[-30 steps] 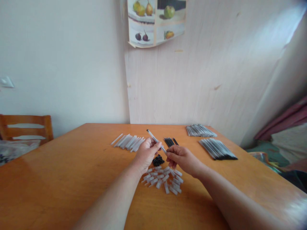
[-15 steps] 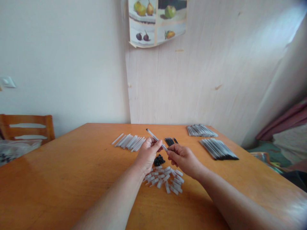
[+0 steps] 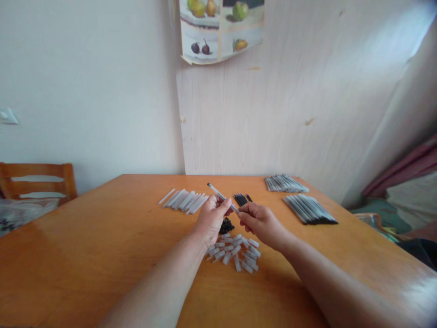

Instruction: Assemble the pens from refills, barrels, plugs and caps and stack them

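Observation:
A slim pen (image 3: 216, 191) with a clear barrel and a black end slants in the air above the table. My left hand (image 3: 212, 217) pinches its middle between thumb and fingers. At the pen's lower end, my right hand (image 3: 262, 223) is closed, its fingertips covering the tip. Below the hands lies a loose pile of translucent pen caps (image 3: 236, 251). A heap of small black plugs (image 3: 226, 225), partly hidden by my left hand, sits just behind the caps. Farther back are empty white barrels (image 3: 186, 200) on the left and thin dark refills (image 3: 240, 199) beyond my hands.
On the right of the wooden table (image 3: 85, 255) lie a row of pens with black ends (image 3: 310, 210) and another stack of pens (image 3: 286, 183) behind it. A wooden chair (image 3: 37, 171) stands at the left. Fruit pictures (image 3: 221, 32) hang on the wall.
Both hands stay closed on the pen in nearly the same pose. The camera view has shifted slightly, and the right hand's fingers have moved a little.

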A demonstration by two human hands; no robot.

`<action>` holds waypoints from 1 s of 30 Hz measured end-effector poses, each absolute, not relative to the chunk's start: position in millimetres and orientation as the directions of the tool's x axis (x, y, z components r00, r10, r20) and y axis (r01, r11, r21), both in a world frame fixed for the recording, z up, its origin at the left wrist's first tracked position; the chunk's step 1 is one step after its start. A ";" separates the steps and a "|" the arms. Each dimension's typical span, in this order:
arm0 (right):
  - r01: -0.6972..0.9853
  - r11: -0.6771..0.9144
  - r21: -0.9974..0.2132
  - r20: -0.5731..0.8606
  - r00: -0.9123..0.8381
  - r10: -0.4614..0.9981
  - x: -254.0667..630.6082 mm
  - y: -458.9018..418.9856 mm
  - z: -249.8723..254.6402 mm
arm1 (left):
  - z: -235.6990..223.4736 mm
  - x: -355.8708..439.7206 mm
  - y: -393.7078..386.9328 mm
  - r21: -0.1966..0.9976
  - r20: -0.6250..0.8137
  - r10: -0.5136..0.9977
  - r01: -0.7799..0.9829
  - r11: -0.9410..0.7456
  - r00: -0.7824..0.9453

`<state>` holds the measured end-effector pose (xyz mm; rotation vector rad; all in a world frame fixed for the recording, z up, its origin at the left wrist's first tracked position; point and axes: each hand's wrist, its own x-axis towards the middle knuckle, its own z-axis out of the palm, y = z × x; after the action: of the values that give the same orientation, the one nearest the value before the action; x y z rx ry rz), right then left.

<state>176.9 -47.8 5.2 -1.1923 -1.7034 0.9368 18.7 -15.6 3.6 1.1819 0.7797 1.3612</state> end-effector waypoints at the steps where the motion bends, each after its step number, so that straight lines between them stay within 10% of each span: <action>1: 0.330 0.270 -0.905 0.212 -0.201 0.956 177.3 -47.7 5.1 | 3.3 18.8 -15.4 0.935 0.206 0.971 -0.316 -0.158 0.124; 30: 0.307 0.263 -0.915 0.195 -0.234 0.952 178.6 -38.7 -3.9 | 0.0 19.2 -15.4 0.940 0.197 0.971 -0.310 -0.146 0.140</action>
<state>178.6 -38.7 -3.9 -1.1650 -1.7116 0.9885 19.2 -15.4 0.0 1.1793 0.7753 1.3343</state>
